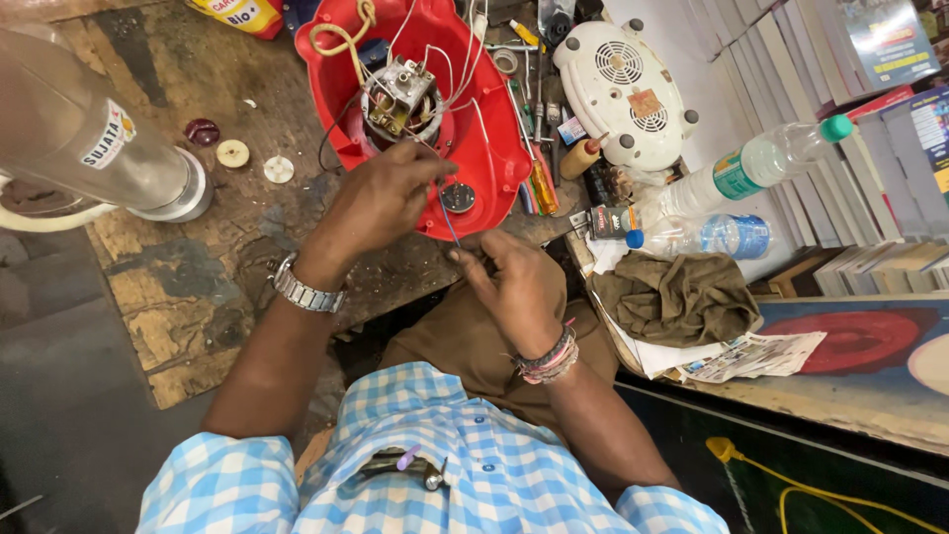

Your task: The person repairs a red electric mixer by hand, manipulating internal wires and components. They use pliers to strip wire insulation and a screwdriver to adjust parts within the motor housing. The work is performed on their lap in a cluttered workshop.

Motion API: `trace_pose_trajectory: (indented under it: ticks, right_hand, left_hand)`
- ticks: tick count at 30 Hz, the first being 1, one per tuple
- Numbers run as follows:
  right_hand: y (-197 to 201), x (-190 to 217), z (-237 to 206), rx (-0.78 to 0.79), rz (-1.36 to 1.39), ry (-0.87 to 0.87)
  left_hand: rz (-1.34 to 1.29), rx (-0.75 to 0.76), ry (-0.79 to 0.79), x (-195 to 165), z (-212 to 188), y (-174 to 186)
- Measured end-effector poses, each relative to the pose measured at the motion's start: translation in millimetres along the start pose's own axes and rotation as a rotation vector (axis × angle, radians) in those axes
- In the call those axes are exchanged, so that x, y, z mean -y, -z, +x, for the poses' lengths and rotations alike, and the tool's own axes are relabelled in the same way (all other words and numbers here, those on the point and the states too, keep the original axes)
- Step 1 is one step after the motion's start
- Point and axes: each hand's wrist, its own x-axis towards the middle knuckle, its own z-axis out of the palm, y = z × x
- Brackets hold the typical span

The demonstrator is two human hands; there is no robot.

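Note:
A red plastic appliance housing (484,138) lies upturned on the worn wooden bench, with a small motor (400,99) and several white wires inside it. My left hand (381,203), with a metal watch at the wrist, rests at the housing's near rim and pinches a thin blue wire (448,222). My right hand (514,287), with thread bands on the wrist, is closed around the lower end of the same wire, just below the housing. A round metal disc (458,197) sits on the rim between the hands.
A steel jar (89,138) stands at left. Small round caps (233,152) lie on the bench (168,287). A white vented base (623,89), screwdrivers (539,178), two plastic bottles (761,163), a brown cloth (677,297) and stacked books (860,109) crowd the right.

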Motion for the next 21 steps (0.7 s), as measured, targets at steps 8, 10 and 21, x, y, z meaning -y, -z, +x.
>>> trace_pose_trajectory:
  ticks: [8,10,21]
  right_hand:
    - [8,-4,-3,0.022,-0.104,-0.064]
    - [10,-10,-2,0.021,-0.034,-0.081]
    - [39,-24,23,-0.169,-0.367,0.098]
  left_hand:
    - [0.063,-0.023,-0.045,-2,0,4]
    - [0.042,-0.04,-0.043,-1,0,5]
    - [0.05,-0.092,-0.017,-2,0,2]
